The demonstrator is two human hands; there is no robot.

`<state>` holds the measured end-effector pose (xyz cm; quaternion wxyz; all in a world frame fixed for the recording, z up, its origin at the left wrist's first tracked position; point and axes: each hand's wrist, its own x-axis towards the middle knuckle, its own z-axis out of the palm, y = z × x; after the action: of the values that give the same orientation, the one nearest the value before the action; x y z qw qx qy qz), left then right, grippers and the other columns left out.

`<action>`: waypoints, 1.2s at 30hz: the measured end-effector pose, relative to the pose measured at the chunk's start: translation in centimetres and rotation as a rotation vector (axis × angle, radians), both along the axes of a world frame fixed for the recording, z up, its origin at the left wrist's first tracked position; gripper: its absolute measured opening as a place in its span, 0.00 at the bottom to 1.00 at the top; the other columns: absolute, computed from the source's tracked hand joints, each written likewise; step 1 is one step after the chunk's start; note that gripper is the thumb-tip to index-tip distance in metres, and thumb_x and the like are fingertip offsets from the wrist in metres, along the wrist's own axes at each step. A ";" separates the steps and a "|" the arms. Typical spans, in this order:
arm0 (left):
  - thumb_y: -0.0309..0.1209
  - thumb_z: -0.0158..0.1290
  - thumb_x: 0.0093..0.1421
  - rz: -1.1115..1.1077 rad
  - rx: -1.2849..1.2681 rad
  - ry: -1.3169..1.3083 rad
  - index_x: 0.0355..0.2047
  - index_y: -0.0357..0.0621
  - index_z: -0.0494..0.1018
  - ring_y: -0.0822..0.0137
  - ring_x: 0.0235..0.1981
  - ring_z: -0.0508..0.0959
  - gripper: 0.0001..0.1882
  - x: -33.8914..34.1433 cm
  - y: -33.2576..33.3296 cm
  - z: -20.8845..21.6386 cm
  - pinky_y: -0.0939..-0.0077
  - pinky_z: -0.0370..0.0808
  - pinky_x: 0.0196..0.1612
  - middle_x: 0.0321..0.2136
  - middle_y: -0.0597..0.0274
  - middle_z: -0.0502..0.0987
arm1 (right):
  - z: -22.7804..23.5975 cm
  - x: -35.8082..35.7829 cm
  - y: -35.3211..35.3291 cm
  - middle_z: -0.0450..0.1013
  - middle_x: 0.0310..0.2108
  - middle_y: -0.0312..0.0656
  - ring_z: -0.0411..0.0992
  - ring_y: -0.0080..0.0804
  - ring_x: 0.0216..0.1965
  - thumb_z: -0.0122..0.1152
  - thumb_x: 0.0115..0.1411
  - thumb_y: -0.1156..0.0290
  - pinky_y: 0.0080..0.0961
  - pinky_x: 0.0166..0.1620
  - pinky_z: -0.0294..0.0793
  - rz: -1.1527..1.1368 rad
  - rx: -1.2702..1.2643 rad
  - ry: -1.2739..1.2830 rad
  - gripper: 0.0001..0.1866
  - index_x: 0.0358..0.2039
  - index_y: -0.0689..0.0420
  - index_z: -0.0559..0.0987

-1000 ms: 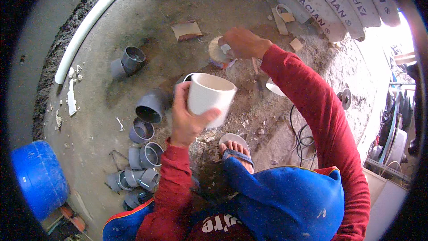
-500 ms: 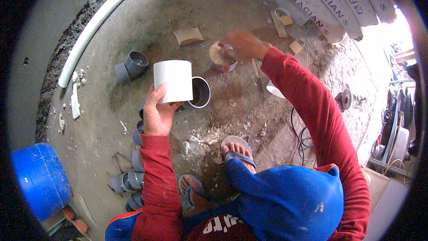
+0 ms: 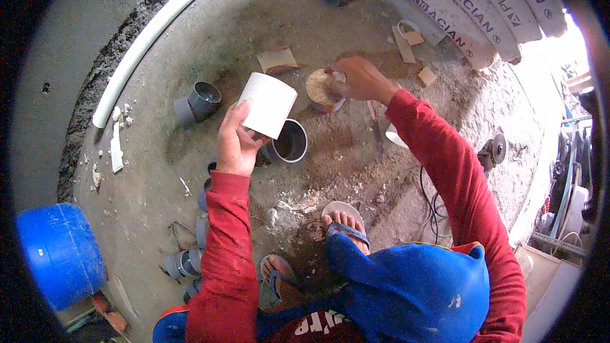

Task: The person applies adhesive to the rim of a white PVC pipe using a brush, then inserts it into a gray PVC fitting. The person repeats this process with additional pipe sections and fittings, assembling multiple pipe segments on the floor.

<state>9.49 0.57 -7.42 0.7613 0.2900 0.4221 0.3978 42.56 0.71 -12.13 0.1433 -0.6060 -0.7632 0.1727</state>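
My left hand (image 3: pixel 235 143) holds a short white pipe piece (image 3: pixel 268 105) upright above the ground, just over a grey pipe fitting (image 3: pixel 289 142) lying on its side. My right hand (image 3: pixel 359 78) reaches forward to a small open can (image 3: pixel 322 89) with tan paste inside; its fingers pinch something at the can's rim, too small to tell what. Both sleeves are red. My feet in sandals (image 3: pixel 343 219) stand on the dusty concrete below.
Another grey fitting (image 3: pixel 198 101) lies to the left, and several more (image 3: pixel 184 260) are piled by my left arm. A long white pipe (image 3: pixel 159 28) curves at upper left; printed white pipes (image 3: pixel 470 6) lie upper right. A blue barrel (image 3: pixel 60 254) stands lower left. A cable and grinder (image 3: pixel 492 149) lie right.
My left hand has carried the white pipe piece away from my body, out over the grey fitting. My right hand stays at the can.
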 end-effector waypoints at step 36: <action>0.46 0.67 0.60 -0.160 0.230 0.254 0.52 0.33 0.74 0.66 0.45 0.80 0.31 7.1 6.2 -2.3 0.69 0.76 0.49 0.45 0.56 0.79 | 5.9 0.1 -3.8 0.80 0.37 0.35 0.74 0.20 0.35 0.67 0.65 0.55 0.18 0.37 0.73 -0.470 0.066 1.039 0.22 0.50 0.61 0.83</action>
<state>16.54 6.81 -9.67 0.6931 0.4556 0.4422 0.3415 42.62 -3.08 -6.27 0.5529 -0.5902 -0.4424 0.3876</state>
